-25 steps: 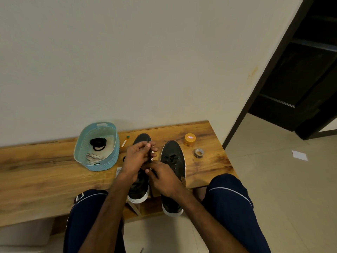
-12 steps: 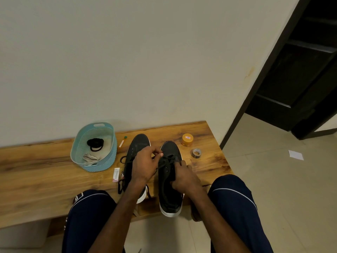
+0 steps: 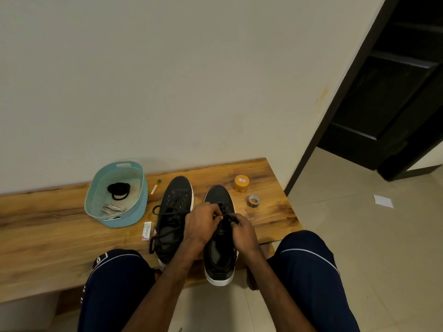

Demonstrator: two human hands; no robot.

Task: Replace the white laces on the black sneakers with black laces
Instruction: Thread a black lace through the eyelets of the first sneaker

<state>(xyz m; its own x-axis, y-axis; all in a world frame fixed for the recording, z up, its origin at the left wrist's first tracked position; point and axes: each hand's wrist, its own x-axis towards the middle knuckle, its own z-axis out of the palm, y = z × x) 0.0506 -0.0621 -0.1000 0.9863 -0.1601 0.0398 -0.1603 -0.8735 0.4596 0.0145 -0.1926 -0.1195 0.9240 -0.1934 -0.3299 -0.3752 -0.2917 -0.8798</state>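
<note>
Left hand (image 3: 201, 224) has joined right hand (image 3: 243, 233) on right sneaker (image 3: 219, 259), both seemingly pinching black lace (image 3: 225, 214); heel overhangs bench (image 3: 60, 236).

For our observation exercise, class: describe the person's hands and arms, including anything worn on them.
Both the left hand and right hand are bare: no gloves. The forearms are uncovered, with no sleeves in view and no watch or bracelet visible at either wrist.
</note>
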